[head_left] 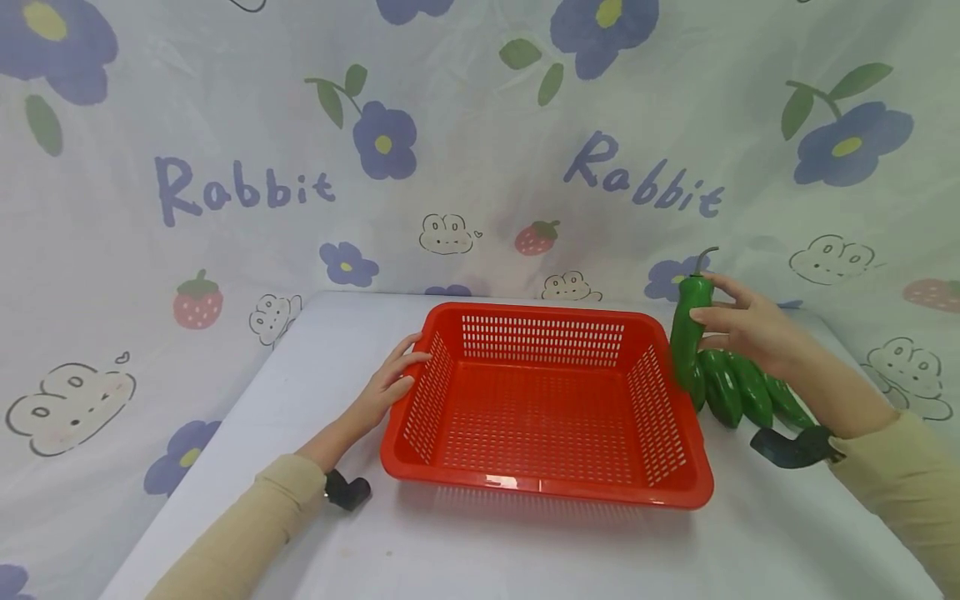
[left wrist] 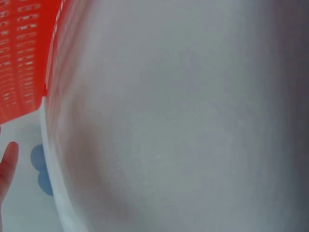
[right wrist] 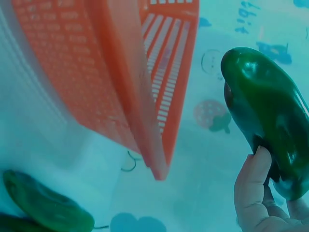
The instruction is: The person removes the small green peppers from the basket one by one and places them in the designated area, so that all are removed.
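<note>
In the head view my right hand (head_left: pixel 757 329) grips a long green pepper (head_left: pixel 688 333) with a curved stem. That pepper is held upright beside the right rim of a red plastic basket (head_left: pixel 540 487). The right wrist view shows the green pepper (right wrist: pixel 270 111) close up, with fingers (right wrist: pixel 253 183) against its lower side. My left hand (head_left: pixel 382 387) rests on the basket's left rim, its fingers lying over the edge. Only one finger (left wrist: pixel 8 166) shows at the border of the left wrist view. Nothing is seen inside the basket.
Several more green peppers (head_left: pixel 750 387) lie side by side on the white table (head_left: pixel 330 533), right of the basket and below my right hand. A patterned cloth (head_left: pixel 480 150) hangs behind the table. Dark wrist-mounted pieces (head_left: pixel 795 447) sit at the sleeves.
</note>
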`<state>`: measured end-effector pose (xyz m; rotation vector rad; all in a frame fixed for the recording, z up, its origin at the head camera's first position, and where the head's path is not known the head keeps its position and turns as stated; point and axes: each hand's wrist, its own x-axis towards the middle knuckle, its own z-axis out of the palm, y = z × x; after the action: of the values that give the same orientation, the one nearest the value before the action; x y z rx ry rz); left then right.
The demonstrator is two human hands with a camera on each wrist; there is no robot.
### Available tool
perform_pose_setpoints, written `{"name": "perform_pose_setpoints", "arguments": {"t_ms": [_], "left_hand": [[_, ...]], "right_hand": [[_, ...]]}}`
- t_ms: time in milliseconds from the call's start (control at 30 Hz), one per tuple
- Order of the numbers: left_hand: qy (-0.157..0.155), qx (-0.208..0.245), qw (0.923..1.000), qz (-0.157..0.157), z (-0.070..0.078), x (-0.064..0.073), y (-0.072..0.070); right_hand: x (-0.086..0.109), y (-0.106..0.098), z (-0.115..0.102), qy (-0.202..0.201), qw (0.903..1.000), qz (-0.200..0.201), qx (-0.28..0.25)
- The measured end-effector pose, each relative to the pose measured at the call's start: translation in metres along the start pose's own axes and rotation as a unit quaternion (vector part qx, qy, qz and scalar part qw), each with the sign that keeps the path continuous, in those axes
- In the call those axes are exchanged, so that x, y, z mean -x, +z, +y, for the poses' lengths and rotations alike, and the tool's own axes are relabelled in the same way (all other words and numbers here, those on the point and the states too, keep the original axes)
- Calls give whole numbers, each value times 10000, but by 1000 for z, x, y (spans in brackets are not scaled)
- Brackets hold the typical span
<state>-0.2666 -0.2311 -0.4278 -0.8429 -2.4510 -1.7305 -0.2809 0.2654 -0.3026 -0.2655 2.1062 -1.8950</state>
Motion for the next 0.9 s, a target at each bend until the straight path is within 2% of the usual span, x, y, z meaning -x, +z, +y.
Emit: {"name": "perform_pose_setpoints", "arguments": {"t_ms": [267, 567, 900], "left_hand": [[-26, -78, 10000, -9, 0, 0, 0], [-2, -16, 10000, 5, -2, 1, 0], [74, 12, 10000, 6, -1, 0, 1]], "right_hand": [[1, -24, 4, 149, 9944, 303, 1005], [1, -45, 8, -104, 9990, 423, 114], [0, -68, 13, 185, 9958, 846, 301]]}}
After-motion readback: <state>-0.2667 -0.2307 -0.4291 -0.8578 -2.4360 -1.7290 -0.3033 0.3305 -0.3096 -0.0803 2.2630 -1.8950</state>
